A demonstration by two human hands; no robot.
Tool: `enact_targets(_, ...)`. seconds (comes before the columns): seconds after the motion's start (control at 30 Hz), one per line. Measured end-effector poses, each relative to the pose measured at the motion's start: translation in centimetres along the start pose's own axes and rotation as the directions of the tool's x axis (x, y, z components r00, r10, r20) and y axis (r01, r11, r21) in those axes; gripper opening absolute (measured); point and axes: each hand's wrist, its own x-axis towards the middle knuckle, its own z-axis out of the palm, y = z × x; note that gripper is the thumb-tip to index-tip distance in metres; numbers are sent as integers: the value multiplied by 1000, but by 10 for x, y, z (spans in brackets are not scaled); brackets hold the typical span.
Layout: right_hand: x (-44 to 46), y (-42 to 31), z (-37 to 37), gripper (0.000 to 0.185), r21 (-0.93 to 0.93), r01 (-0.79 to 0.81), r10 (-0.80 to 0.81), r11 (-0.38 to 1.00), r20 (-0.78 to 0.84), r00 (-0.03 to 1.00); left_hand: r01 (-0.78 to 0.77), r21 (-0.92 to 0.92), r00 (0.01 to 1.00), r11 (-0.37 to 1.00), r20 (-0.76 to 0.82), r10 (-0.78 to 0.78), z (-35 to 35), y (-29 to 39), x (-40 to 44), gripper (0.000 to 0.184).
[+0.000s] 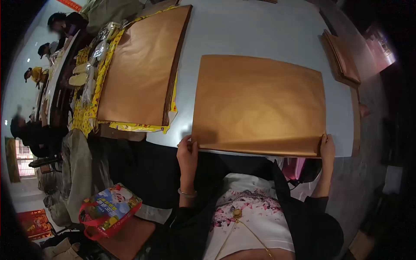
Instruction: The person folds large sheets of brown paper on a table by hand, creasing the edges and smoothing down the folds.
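A large golden-brown sheet of paper [260, 104] lies on the grey-white table, its near edge lifted slightly along the table's front. My left hand [187, 154] pinches the near left corner, thumb on top; a bracelet circles that wrist. At the near right corner, my right hand [328, 147] grips the same sheet with its fingers closed round the edge. Left of the sheet rests a thick stack of similar brown paper [138, 65] on yellow printed wrapping [138, 127].
A smaller brown bundle [340, 58] lies at the table's [251, 30] far right edge. Clear plastic packets [89, 76] sit beyond the stack. A colourful bag [110, 206] rests on a brown seat [130, 238] at lower left. Several people work along the left.
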Motion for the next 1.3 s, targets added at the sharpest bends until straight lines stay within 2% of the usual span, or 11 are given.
enact_targets(0.23,-1,-2,-4,36,-45,1,0,999,16,1000,182,-293,982,939,9,-187,-5,-2,-3,25)
enact_targets(0.3,-3,-3,-5,35,-25,-3,3,1000,25,1000,239,-468,971,851,83,-226,-8,1,-2,26)
enact_targets(0.4,-1,3,-3,34,5,-4,4,1000,26,1000,298,-565,954,770,139,-267,-10,-1,-1,28)
enact_targets(0.73,-4,11,-4,33,117,71,-70,991,-14,997,318,-447,947,836,181,-264,-19,-1,5,32)
enact_targets(0.83,-9,10,-7,33,178,103,-103,979,-9,995,314,-408,933,857,300,-199,-28,-2,21,31)
enact_targets(0.9,-8,15,-5,33,195,112,-116,974,6,993,252,-115,912,961,361,-195,-32,-5,45,30)
enact_targets(0.93,-8,13,-7,33,213,112,-121,971,28,992,293,-184,885,938,423,-194,-33,-1,57,31)
enact_targets(1.0,-16,1,-13,32,248,132,-140,960,14,990,115,79,879,990,455,-139,-35,17,86,34)
enact_targets(1.07,-17,0,-14,32,280,151,-157,948,-2,988,74,17,862,997,501,-72,-25,22,116,38)
enact_targets(1.13,-15,4,-6,32,344,227,-209,911,-89,974,229,-12,773,973,610,-174,-11,28,147,42)
enact_targets(1.3,-12,3,-8,29,321,162,-165,933,-18,986,348,-197,759,916,633,-153,19,53,211,43)
